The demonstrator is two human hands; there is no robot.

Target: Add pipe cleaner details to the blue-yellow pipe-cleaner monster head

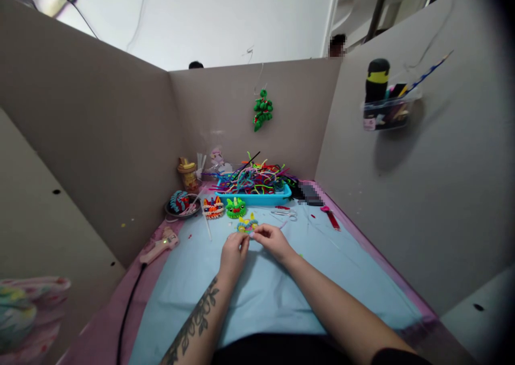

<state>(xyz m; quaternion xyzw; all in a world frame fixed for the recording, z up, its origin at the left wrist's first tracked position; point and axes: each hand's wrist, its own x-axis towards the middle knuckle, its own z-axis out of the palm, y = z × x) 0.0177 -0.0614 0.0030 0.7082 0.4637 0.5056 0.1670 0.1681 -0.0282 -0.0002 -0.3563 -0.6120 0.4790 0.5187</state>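
Pinching the small pipe-cleaner figure (247, 225) between left hand (233, 251) and right hand (271, 240), fingers closed on it; light, bendy, best held at its edges.

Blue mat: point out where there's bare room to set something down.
Free: the blue mat right of the right hand, below the red tool; also between the glue gun and left hand. Crowded: along the blue tray and scissors.
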